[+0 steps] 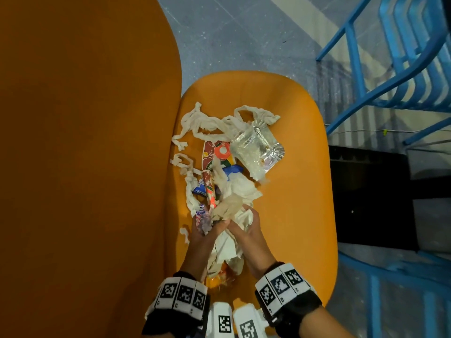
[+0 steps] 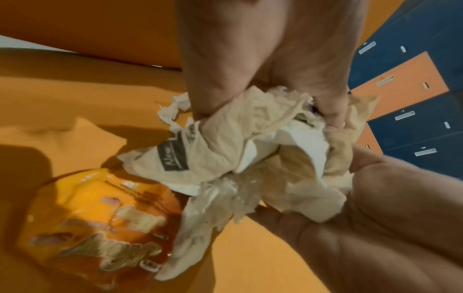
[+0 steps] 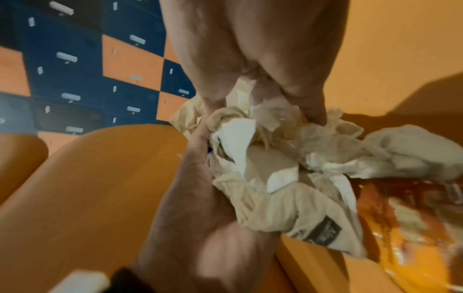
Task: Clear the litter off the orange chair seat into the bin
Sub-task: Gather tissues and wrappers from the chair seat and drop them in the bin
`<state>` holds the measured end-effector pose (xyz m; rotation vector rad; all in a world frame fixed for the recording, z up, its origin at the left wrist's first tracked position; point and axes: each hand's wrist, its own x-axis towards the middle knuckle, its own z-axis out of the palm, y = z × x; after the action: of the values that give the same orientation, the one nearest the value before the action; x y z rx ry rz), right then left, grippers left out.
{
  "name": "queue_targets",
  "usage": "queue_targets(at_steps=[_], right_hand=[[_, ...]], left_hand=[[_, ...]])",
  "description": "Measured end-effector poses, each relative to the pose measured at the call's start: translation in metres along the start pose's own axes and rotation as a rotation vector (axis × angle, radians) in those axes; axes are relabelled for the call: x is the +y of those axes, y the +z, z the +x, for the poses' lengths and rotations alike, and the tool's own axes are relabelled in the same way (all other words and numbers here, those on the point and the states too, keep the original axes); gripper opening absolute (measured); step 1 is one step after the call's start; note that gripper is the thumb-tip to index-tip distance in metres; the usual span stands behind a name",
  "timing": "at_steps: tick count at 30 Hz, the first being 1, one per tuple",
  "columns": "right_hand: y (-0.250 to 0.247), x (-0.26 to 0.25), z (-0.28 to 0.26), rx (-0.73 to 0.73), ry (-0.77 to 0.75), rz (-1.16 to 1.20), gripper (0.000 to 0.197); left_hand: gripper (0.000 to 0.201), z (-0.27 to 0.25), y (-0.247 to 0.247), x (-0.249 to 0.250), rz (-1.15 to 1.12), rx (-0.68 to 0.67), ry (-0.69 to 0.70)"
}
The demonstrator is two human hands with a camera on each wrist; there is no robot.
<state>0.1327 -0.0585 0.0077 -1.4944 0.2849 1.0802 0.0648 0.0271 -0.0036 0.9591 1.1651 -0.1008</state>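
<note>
Orange chair seat (image 1: 292, 191): most litter remains — twisted paper strips (image 1: 207, 123), foil tray (image 1: 268, 152), printed cup (image 1: 217, 154), orange wrapper (image 2: 100, 228). Left hand (image 1: 205, 230) and right hand (image 1: 246, 228), fingers clamped on crumpled tissue wad (image 2: 250, 148) just above seat. Black bin (image 1: 371, 196) beside chair; nothing visibly deposited.

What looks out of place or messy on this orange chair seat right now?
Litter covers the orange chair seat: twisted paper strips, a crushed clear plastic cup on a foil tray, and an orange snack wrapper. The left hand and right hand grip crumpled napkins.
</note>
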Motion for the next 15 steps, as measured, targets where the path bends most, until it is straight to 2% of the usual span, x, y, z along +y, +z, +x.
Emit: queue_targets(at_steps=[4, 8, 10, 13, 15], right_hand=[[0.001, -0.002, -0.011, -0.014, -0.054, 0.038, 0.045], [-0.001, -0.004, -0.02, -0.021, -0.119, 0.09, 0.043], [0.001, 0.001, -0.023, 0.014, -0.108, 0.009, 0.037], [0.008, 0.019, -0.026, 0.104, -0.005, -0.225, 0.034], [0.013, 0.031, -0.026, 0.144, 0.034, -0.292, 0.029]], left_hand=[[0.078, -0.005, -0.001, 0.002, 0.006, 0.044, 0.114], [0.075, -0.01, -0.001, 0.007, 0.007, 0.004, 0.169], [0.066, -0.012, 0.001, 0.008, 0.035, -0.002, 0.188], [0.043, -0.014, -0.002, 0.005, 0.148, 0.02, 0.19], [0.046, -0.009, -0.01, -0.008, 0.262, 0.009, 0.171]])
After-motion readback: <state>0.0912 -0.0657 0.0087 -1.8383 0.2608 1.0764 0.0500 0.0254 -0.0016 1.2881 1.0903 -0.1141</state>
